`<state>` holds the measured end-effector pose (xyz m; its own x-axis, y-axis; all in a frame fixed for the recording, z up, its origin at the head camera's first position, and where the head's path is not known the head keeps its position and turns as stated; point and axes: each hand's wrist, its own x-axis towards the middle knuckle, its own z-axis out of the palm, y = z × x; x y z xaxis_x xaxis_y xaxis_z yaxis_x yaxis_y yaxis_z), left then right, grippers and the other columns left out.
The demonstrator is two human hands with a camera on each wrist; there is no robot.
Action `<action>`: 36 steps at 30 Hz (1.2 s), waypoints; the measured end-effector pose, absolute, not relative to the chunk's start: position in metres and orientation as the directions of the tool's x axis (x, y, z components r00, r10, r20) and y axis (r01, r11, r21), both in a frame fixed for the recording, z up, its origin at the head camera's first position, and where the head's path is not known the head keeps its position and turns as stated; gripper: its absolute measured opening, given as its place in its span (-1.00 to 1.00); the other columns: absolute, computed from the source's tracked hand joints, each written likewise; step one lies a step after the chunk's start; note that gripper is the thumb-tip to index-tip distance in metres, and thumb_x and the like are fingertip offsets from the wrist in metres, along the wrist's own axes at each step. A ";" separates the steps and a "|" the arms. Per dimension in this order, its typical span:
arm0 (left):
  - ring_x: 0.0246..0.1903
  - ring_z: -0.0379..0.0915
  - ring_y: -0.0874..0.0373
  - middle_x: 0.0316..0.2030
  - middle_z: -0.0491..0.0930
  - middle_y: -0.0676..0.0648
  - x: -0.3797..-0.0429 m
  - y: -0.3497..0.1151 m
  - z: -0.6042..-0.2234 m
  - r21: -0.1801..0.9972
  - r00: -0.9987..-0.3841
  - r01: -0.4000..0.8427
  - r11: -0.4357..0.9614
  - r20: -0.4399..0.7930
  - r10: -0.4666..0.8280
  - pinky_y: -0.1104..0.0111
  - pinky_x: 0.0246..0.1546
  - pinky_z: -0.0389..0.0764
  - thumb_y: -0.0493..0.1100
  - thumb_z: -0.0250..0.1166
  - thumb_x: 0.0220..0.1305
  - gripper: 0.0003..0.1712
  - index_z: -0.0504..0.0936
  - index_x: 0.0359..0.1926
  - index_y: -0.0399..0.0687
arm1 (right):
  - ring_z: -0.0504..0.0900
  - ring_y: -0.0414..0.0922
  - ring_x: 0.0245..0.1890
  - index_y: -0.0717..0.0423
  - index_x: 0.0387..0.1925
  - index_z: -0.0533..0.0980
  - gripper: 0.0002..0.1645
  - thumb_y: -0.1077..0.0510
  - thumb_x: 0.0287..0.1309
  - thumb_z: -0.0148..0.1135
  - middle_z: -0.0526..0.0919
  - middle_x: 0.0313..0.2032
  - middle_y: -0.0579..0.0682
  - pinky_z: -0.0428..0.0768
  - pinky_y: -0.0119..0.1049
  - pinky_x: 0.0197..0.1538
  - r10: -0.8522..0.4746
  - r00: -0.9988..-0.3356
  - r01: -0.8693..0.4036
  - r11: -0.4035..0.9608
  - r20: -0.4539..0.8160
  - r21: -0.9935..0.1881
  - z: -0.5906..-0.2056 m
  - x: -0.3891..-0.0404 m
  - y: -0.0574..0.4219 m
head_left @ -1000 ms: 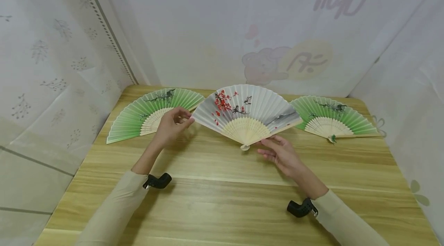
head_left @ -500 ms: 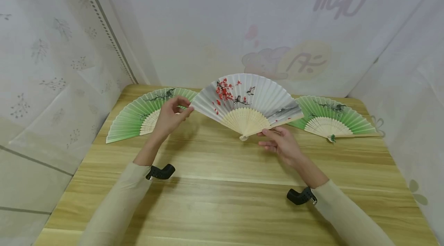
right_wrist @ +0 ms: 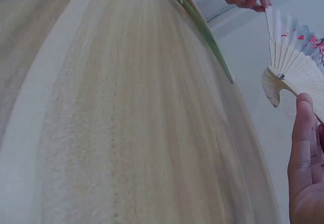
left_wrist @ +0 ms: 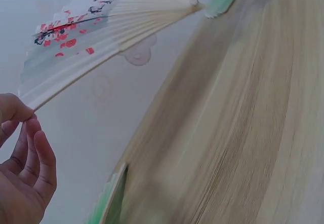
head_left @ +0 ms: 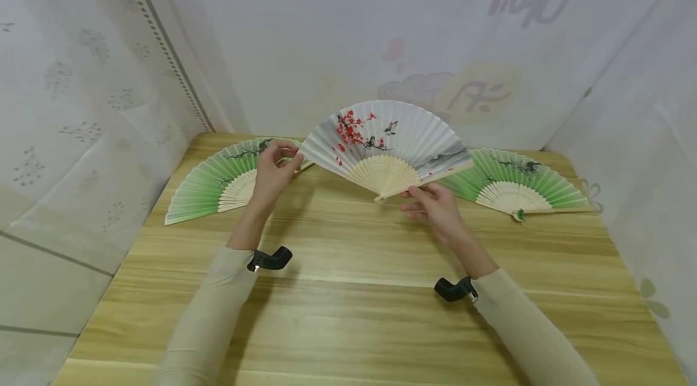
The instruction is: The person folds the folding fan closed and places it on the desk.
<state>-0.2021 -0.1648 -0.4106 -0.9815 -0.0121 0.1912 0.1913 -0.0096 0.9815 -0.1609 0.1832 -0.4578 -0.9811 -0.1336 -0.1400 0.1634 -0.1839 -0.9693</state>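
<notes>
Fingers point(left_wrist: 45, 160) of your left hand point(head_left: 273, 175) pinch the white fan point(head_left: 383, 147) by its left tip while your right hand point(head_left: 440, 209) grips near its pivot point(head_left: 379, 198), lifting it higher, both occupied.

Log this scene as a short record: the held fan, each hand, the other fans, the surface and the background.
Held item: white-and-grey fan, spread open, painted with red blossoms and birds, raised off the table
Left hand: left hand pinches the fan's outer corner
Right hand: right hand grips the opposite edge near the pivot
Other fans: left green fan, spread, partly behind the left hand; right green fan, spread, partly behind the held fan
Surface: wood-grain table
Background: pale printed backdrop
</notes>
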 end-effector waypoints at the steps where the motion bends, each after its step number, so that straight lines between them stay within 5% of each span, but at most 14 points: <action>1: -0.51 0.52 0.18 -0.23 0.55 -0.20 -0.205 -0.164 -0.414 0.981 -0.981 0.191 -0.020 0.191 -0.023 0.43 -0.48 0.62 -0.44 0.27 0.38 -0.69 0.43 0.04 -0.56 | 0.77 -0.01 -0.32 0.39 -0.04 0.50 -0.67 0.14 0.44 0.25 0.63 -0.05 0.42 0.73 -0.10 -0.21 -0.127 -0.983 0.153 -0.174 -0.132 -0.973 -0.459 -0.162 0.182; 9: -0.45 0.49 0.16 -0.24 0.56 -0.12 -0.216 -0.155 -0.426 0.986 -0.980 0.165 0.024 0.167 -0.104 0.46 -0.48 0.61 -0.29 0.25 0.43 -0.77 0.48 0.01 -0.33 | 0.75 -0.05 -0.39 0.46 -0.05 0.47 -0.69 0.20 0.48 0.19 0.52 -0.03 0.58 0.75 -0.12 -0.29 -0.103 -0.991 0.091 -0.060 -0.085 -0.994 -0.461 -0.167 0.174; 14: -0.39 0.57 0.15 -0.22 0.54 -0.20 -0.216 -0.153 -0.424 0.984 -0.978 0.178 0.024 0.180 -0.108 0.43 -0.41 0.66 -0.29 0.23 0.44 -0.75 0.47 0.01 -0.41 | 0.75 -0.05 -0.40 0.48 -0.10 0.48 -0.69 0.20 0.48 0.18 0.52 -0.07 0.61 0.75 -0.09 -0.31 -0.113 -0.993 0.039 -0.006 -0.038 -0.999 -0.458 -0.168 0.170; 23: -0.38 0.69 0.04 -0.28 0.49 -0.21 -0.217 -0.150 -0.424 0.980 -0.977 0.197 -0.035 0.194 -0.093 0.04 -0.19 0.72 -0.42 0.21 0.40 -0.83 0.48 -0.05 -0.45 | 0.74 -0.05 -0.42 0.52 -0.15 0.44 -0.68 0.21 0.48 0.18 0.55 -0.13 0.56 0.75 -0.09 -0.34 -0.137 -0.991 -0.003 -0.004 0.003 -1.000 -0.459 -0.169 0.170; 29: -0.43 0.67 0.14 -0.30 0.48 -0.20 -0.220 -0.146 -0.424 0.977 -0.975 0.203 -0.065 0.196 -0.108 0.17 -0.27 0.74 -0.46 0.20 0.36 -0.90 0.51 -0.13 -0.35 | 0.74 -0.04 -0.42 0.52 -0.17 0.46 -0.68 0.21 0.47 0.20 0.59 -0.16 0.51 0.75 -0.04 -0.33 -0.140 -0.990 -0.026 0.028 0.022 -0.999 -0.459 -0.169 0.170; 36: -0.46 0.66 0.18 -0.29 0.49 -0.21 -0.223 -0.142 -0.420 0.978 -0.975 0.203 -0.046 0.198 -0.099 0.34 -0.34 0.73 -0.46 0.19 0.37 -0.83 0.47 -0.06 -0.48 | 0.73 -0.04 -0.44 0.56 -0.17 0.46 -0.65 0.22 0.46 0.21 0.58 -0.16 0.53 0.75 -0.09 -0.36 -0.149 -0.988 -0.055 0.035 0.049 -0.998 -0.457 -0.170 0.169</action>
<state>-0.2226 -0.1419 -0.4195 -0.9752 -0.0994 0.1979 0.2032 -0.0462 0.9780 -0.1705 0.1691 -0.4571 -0.9876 -0.1489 0.0493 -0.0551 0.0351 -0.9979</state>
